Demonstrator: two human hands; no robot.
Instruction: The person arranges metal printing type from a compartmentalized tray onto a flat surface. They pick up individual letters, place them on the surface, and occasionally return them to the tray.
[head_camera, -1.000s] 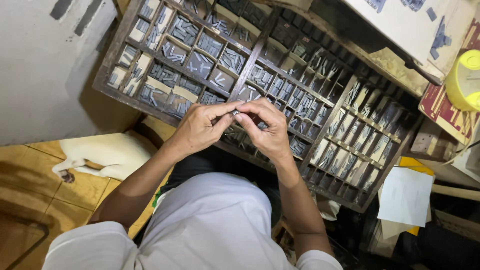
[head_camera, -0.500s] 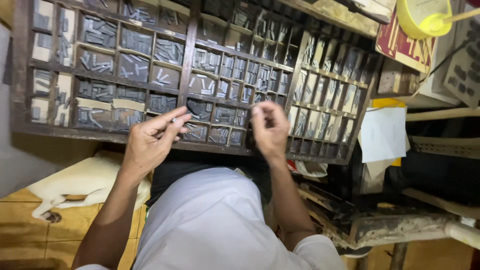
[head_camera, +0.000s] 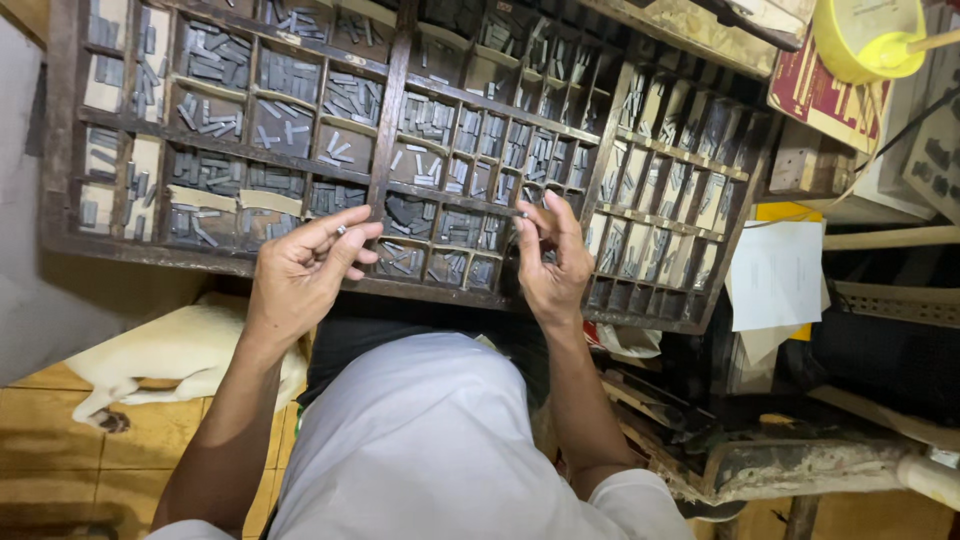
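A big wooden type case (head_camera: 395, 110) with many small compartments of grey metal type pieces (head_camera: 275, 130) lies tilted in front of me. My left hand (head_camera: 305, 270) hovers over the case's near edge and pinches a small metal type piece (head_camera: 341, 231) between thumb and fingertips. My right hand (head_camera: 552, 262) is a hand's width to the right. Its fingers are bunched and point up at the middle compartments. Whether it holds a piece is unclear. My white shirt (head_camera: 440, 440) fills the lower middle.
A pale dog (head_camera: 170, 355) lies on the tan floor tiles at lower left, under the case. At right are white paper sheets (head_camera: 775, 275), a yellow bowl (head_camera: 860, 40), a red printed card (head_camera: 815, 95) and cluttered shelves.
A second ago both hands were joined at the case's near edge. They have since parted, the left drawing left with the small piece. The view has shifted.
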